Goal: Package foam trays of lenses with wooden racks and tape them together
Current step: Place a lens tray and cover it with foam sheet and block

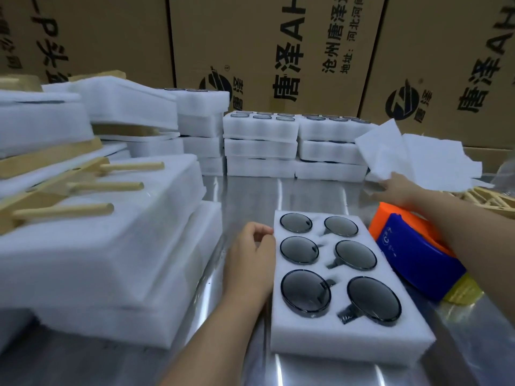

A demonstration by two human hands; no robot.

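Foam tray (306, 324) of 6 lenses (305, 291) lies at lower centre, uncovered. Left hand (250, 257) rests loosely curled at its left edge, holding nothing. Right hand (395, 188) reaches a foam sheet (390, 151) at right (pinched or not, I cannot tell); dragging it back could scuff lenses

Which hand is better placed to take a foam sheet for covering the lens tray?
Right: the right hand is at the foam sheets, while the left hand sits beside the lens tray, apart from them.

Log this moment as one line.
left hand beside white foam tray of six round dark lenses | right hand grips thin white foam sheet
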